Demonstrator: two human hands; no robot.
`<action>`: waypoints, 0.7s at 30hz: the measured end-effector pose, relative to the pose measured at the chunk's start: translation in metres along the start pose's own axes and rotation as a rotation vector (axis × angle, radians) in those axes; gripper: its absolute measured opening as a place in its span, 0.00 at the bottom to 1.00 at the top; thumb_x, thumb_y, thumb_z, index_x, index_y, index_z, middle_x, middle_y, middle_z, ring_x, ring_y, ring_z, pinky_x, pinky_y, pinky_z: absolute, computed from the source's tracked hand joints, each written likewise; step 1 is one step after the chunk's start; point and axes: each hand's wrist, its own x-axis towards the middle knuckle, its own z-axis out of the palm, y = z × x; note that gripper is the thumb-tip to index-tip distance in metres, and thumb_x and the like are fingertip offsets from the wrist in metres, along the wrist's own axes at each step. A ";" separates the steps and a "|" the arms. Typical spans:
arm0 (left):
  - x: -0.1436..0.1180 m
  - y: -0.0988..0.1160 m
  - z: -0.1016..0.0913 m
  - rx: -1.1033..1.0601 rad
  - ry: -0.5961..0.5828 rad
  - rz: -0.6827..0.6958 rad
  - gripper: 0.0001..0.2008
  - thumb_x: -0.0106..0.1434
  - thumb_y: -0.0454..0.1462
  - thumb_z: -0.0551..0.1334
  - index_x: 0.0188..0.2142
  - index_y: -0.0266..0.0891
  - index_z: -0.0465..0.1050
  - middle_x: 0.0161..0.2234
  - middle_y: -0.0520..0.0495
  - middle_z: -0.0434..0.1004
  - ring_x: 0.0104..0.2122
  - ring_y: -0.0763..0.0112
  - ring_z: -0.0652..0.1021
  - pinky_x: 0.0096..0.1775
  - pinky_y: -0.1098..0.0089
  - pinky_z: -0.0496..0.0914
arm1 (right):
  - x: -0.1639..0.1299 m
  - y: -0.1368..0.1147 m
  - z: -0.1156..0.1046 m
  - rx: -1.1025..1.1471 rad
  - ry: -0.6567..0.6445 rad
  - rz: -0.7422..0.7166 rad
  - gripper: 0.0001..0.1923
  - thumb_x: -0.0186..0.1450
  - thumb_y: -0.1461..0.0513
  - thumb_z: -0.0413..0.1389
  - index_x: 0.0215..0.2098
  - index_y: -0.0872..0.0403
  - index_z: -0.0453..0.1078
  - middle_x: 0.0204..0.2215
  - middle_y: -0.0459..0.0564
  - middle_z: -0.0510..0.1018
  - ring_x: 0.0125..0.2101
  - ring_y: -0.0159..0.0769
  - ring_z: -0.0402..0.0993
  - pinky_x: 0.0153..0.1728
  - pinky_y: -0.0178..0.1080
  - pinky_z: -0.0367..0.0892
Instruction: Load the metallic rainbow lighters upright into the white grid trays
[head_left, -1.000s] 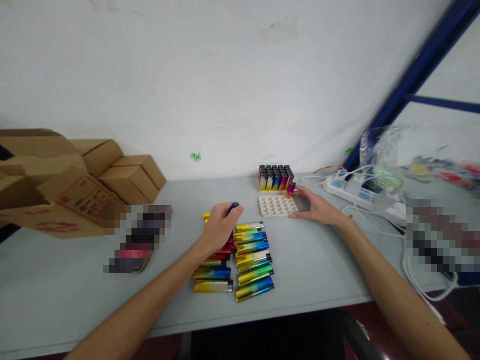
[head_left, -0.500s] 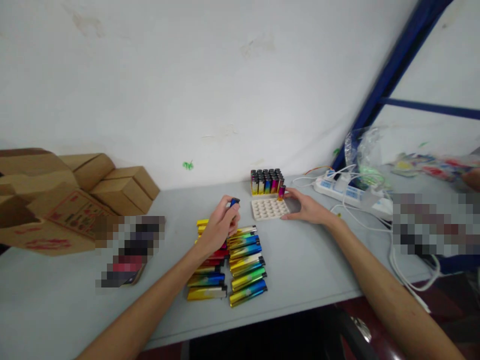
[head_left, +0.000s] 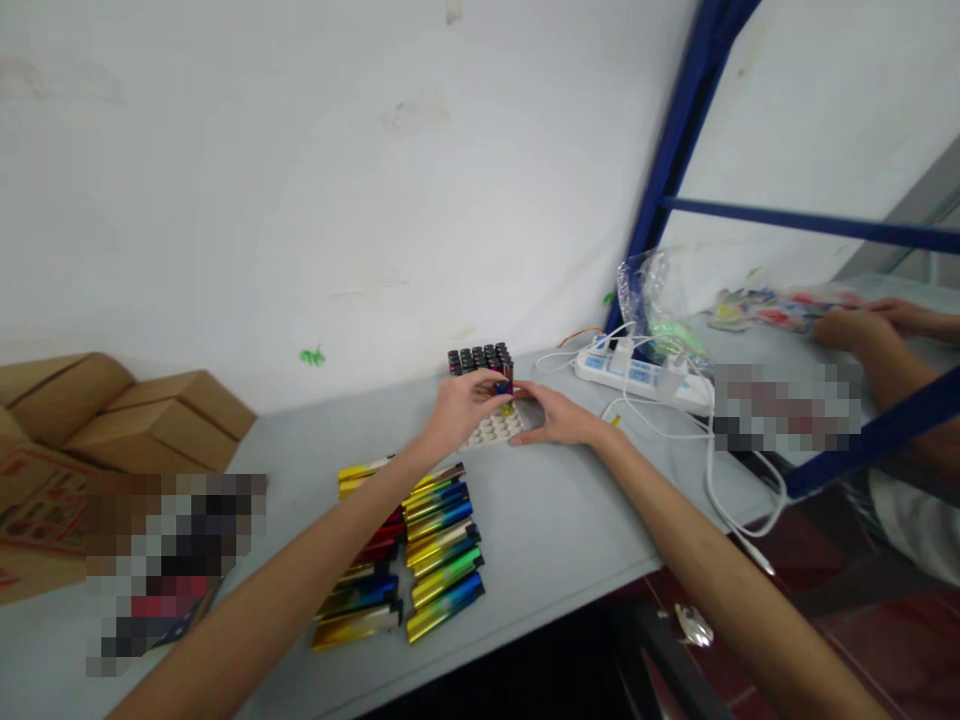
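Note:
My left hand (head_left: 459,412) pinches a blue-and-yellow lighter (head_left: 507,408) upright over the white tray with round holes (head_left: 489,430). Thumb and fingers of my right hand (head_left: 559,415) span the tray's right side, gripping its edge beside that lighter. Behind the tray, several black-topped lighters (head_left: 480,356) stand upright in tight rows; my left fingers hide their lower parts. Two columns of shiny lighters lie on the grey table nearer to me: a right column (head_left: 444,550) in yellow, blue and green, and a left column (head_left: 358,628) partly covered by my left forearm.
Cardboard boxes (head_left: 157,420) stand at the left, near a pixelated dark item (head_left: 195,550). A white power strip (head_left: 645,380) with looping cables lies right of the tray, by a blue metal frame (head_left: 667,170). Another person's hands (head_left: 862,325) handle colourful packets (head_left: 780,305) at far right.
My left hand has carried its lighter from above the loose lighters to the tray beside my right hand. My right hand keeps its place at the tray. The view has turned right.

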 end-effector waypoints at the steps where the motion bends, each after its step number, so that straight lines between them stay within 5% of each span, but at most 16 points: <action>1: 0.002 -0.003 0.002 -0.004 0.003 -0.003 0.13 0.58 0.40 0.69 0.42 0.39 0.78 0.37 0.45 0.82 0.37 0.63 0.80 0.44 0.63 0.75 | 0.000 0.001 0.000 -0.001 -0.001 -0.006 0.48 0.51 0.51 0.71 0.65 0.52 0.58 0.58 0.59 0.72 0.56 0.50 0.71 0.59 0.52 0.63; 13: 0.008 -0.007 0.008 0.227 0.023 0.101 0.13 0.59 0.40 0.68 0.43 0.40 0.78 0.43 0.44 0.82 0.42 0.60 0.79 0.49 0.61 0.71 | 0.001 0.003 -0.001 -0.046 0.003 -0.001 0.49 0.51 0.50 0.71 0.65 0.53 0.57 0.57 0.59 0.73 0.54 0.51 0.72 0.57 0.52 0.66; 21: 0.010 -0.012 0.014 0.188 -0.012 0.089 0.11 0.60 0.40 0.67 0.43 0.41 0.78 0.35 0.46 0.82 0.36 0.61 0.80 0.42 0.64 0.71 | 0.001 0.005 0.000 -0.084 0.008 0.000 0.47 0.53 0.49 0.70 0.64 0.53 0.58 0.56 0.60 0.73 0.54 0.51 0.73 0.55 0.52 0.67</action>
